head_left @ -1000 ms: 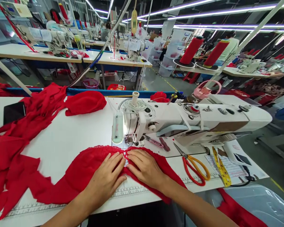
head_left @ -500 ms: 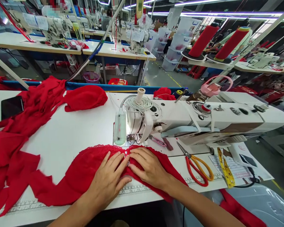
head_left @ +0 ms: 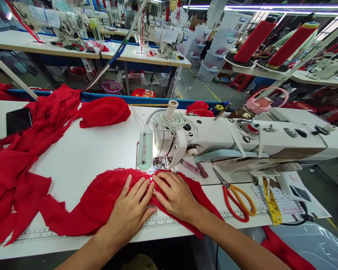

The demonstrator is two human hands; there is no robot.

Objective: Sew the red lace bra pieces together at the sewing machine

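A red bra [head_left: 97, 197] with a lace upper edge lies on the white sewing table, its middle just in front of the sewing machine's presser foot [head_left: 158, 162]. My left hand [head_left: 132, 208] rests flat on the left cup, fingers stretched out toward the centre. On the right cup lies my right hand [head_left: 177, 197], also flat, its fingertips close to those of the left. Between them a small pale spot shows at the bra's centre; the fingers partly hide it. Both hands press on the cloth without gripping it.
The white sewing machine [head_left: 211, 131] spans the right side. Scissors [head_left: 233, 195] and a yellow tape measure [head_left: 272, 202] lie right of my hands. Connected red fabric pieces [head_left: 14, 191] heap at left beside a black phone [head_left: 18, 120]. A printed ruler [head_left: 157, 222] runs along the front edge.
The view has shifted slightly, so the scene sits a little differently in the picture. Both hands stay flat on the bra, their fingertips slightly closer together at its centre.
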